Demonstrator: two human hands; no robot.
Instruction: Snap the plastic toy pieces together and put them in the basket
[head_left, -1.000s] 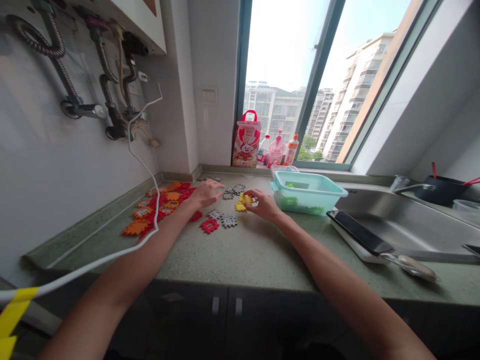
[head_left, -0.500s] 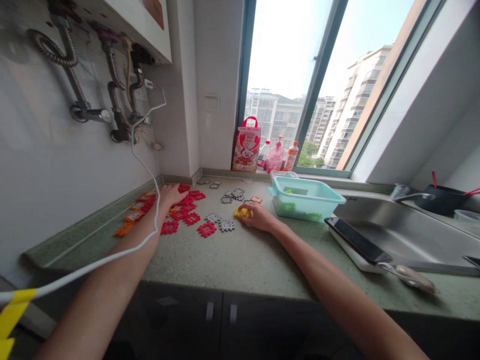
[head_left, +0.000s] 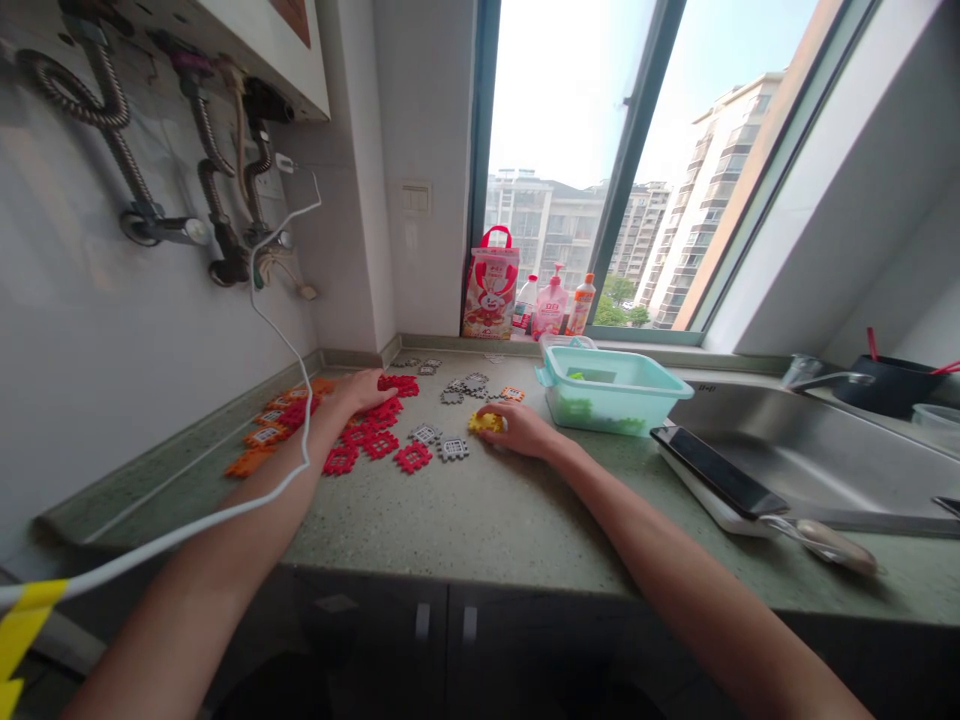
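Note:
My left hand (head_left: pixel 364 389) is closed on a red interlocking toy piece (head_left: pixel 401 385) at its fingertips, above a cluster of other red notched pieces (head_left: pixel 381 444). My right hand (head_left: pixel 519 428) rests on the counter, with its fingers curled round yellow interlocking pieces (head_left: pixel 485 423); how many is partly hidden. Between the hands lie grey pieces with window patterns (head_left: pixel 453 449) and a separate red piece (head_left: pixel 413 458). Orange pieces (head_left: pixel 264 436) line up beyond my left forearm. Farther back are more grey pieces (head_left: pixel 474 383) and an orange-and-white piece (head_left: pixel 512 394).
A mint-green tub (head_left: pixel 619 395) holding green pieces stands right of my right hand. Beyond it are a sink (head_left: pixel 810 455) and a phone (head_left: pixel 716 472) at its edge. A white cable (head_left: pixel 292 478) hangs across my left forearm. A bag (head_left: pixel 491 295) and bottles (head_left: pixel 551 308) line the windowsill.
My left hand has moved to the right, and the red piece at its fingertips has shifted with it. My right hand stays around the yellow pieces. The view has turned slightly.

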